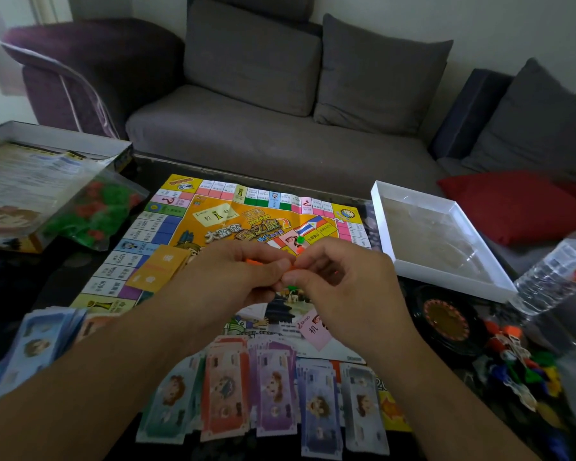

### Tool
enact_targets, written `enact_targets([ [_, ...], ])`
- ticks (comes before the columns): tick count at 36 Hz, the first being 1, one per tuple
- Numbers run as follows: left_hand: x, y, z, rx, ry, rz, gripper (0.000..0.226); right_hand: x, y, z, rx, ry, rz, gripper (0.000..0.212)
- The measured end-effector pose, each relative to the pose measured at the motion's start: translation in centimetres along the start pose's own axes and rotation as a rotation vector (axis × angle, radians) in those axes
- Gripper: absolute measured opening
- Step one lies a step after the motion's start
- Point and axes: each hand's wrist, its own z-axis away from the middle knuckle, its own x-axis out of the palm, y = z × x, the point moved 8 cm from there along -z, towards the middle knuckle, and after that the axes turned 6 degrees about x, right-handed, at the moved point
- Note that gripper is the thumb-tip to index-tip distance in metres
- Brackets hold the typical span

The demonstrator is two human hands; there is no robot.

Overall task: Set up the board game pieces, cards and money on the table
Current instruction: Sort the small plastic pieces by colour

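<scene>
1. Five fanned stacks of play money (273, 390) lie nearest, below the wrists, on the board's near edge.
2. Both hands meet over the board game mat (213, 224): the left hand (243, 271) and right hand (343, 277) pinch a small orange piece (291, 267) between curled fingertips.
3. Just beyond the fingers a green-topped pawn (300, 241) stands on the board.
4. Left of the fingers lies an orange card stack (157, 269); far right, an open white box lid (436, 237).

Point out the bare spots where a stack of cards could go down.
Bare dark table lies left of the board, below the clear bag. The white tray looks empty. Crowded: the money row and loose tokens.
</scene>
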Motion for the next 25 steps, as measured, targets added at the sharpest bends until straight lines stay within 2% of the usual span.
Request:
enact_targets([
  [6,0.3,-0.1,0.3,-0.053,-0.04,0.056,0.015,0.3,-0.1,0.1,-0.019,-0.072,-0.032,0.019],
  [11,0.3,-0.2,0.2,-0.1,-0.094,0.013,0.012,0.7,-0.9,0.0,-0.159,-0.109,0.058,0.024],
  [18,0.0,0.0,0.1,-0.129,-0.165,-0.019,0.015,1.1,-1.1,0.1,-0.165,-0.167,0.039,0.02],
  [25,-0.2,0.4,0.0,-0.087,-0.219,-0.204,0.014,2.1,-0.6,0.2,-0.166,-0.259,0.09,0.008],
])
